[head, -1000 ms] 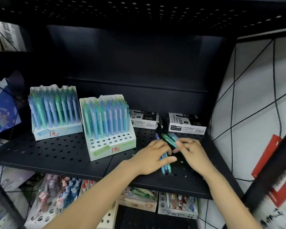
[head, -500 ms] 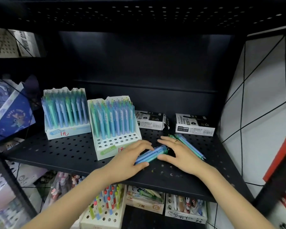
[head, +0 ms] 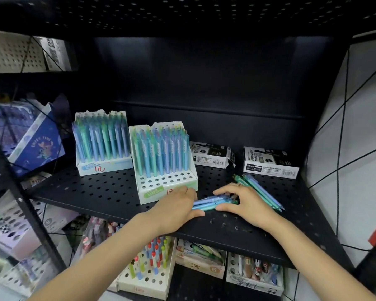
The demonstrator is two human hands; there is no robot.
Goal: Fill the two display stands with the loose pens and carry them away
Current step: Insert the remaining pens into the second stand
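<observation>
The head view looks down on a black perforated shelf (head: 100, 192) holding two white stands: a left stand (head: 103, 164), its visible rows packed with blue and green pens, and a right stand (head: 165, 183) just beside it, whose front rows of holes are empty. Behind, to the right, lie two marker boxes (head: 269, 164). The loose pens sit in two groups. One bundle (head: 214, 202) lies between the hands, its long axis running left to right along the shelf and slightly up toward the right. The left hand (head: 174, 210) covers the bundle's left end, fingers curved over it and thumb along its near side; the right hand (head: 245, 205) caps the right end, fingers (head: 223, 192) curled over the far side and thumb under the near side. Both hands thus hold the bundle from opposite ends, neither spread wide. A second group, the far pens (head: 263, 193), lies past the right hand, touching or just behind it, slanting from back-left to front-right. The empty holes lie just behind the left hand, so that hand is nearer the stand; the bundle's axis lies flat and crosswise, and it would likely need to be tipped upright before any pen can go into a hole. The right hand is nearer the far pens. On the shelf below stand more pen displays (head: 148, 272).
</observation>
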